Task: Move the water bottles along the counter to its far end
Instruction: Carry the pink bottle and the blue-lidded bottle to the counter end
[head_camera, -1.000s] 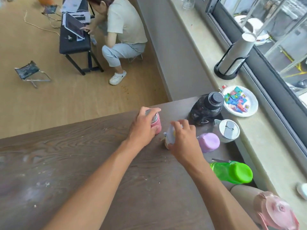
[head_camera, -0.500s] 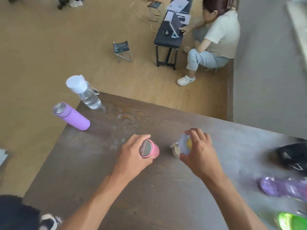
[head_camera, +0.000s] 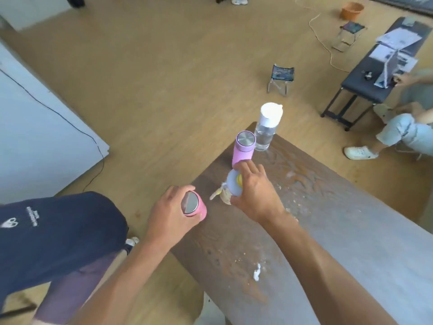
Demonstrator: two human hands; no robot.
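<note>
My left hand (head_camera: 169,215) grips a small pink bottle (head_camera: 194,206) with a steel lid, held at the left edge of the dark wooden counter (head_camera: 316,231). My right hand (head_camera: 254,195) is wrapped around a pale blue-lidded bottle (head_camera: 232,188) with a yellow spot and a beige strap, over the counter. Just beyond it stand a lilac bottle (head_camera: 243,148) with a steel lid and a clear bottle (head_camera: 267,130) with a white cap, both upright near the counter's far corner.
White crumbs and smears (head_camera: 257,274) dot the counter. Past its end is wooden floor with a small folding stool (head_camera: 281,77) and a dark bench (head_camera: 384,73) with papers. A person (head_camera: 407,127) crouches at the right. A white panel (head_camera: 35,127) leans at the left.
Both hands have carried their bottles along the counter toward its end; the lilac and clear bottles are now close ahead. The view has swung left, so the other bottles and the window sill are out of sight.
</note>
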